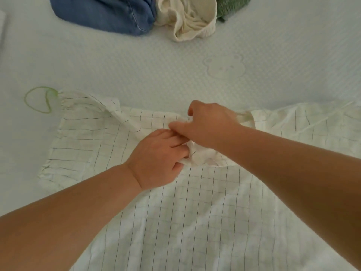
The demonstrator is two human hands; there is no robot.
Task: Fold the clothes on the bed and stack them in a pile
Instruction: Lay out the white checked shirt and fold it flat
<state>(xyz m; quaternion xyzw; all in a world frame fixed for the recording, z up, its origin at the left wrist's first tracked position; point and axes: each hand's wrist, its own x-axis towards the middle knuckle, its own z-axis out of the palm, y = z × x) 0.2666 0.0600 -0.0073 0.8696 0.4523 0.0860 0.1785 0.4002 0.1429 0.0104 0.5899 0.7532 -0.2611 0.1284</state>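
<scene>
Three garments [175, 14] (crumpled) top the quilted bed [136, 65].

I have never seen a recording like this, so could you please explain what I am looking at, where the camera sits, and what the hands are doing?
There is no machine here: a person wears one wide-angle camera on the head, looking forward and down, so you see their own bare arms. On the pale bed a white checked garment lies spread out. The left hand and right hand meet at its neckline, both pinching bunched cloth there. At the far edge wait unfolded clothes: a blue denim piece, a cream garment and a green one. A green elastic loop lies on the bed beside the left sleeve.
</scene>
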